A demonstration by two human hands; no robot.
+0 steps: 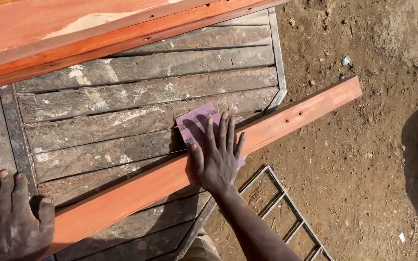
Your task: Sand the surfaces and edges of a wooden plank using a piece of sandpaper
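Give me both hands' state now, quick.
Left hand: open, flat, pressing down the near end of the long reddish wooden plank.
Right hand: open, fingers spread, pressing the purple sandpaper sheet onto that plank.

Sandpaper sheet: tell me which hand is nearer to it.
Right. The right hand lies flat on the purple sandpaper sheet; the left hand presses the plank's near end, apart from it.

Hard daylight, sharp focus throughout

Short dark shadows are cast beside the right hand (217, 157) and under the long reddish plank (286, 121); a large shadow is thrown on the dirt ground (364, 159) at right. Slight softening is seen at the corners.
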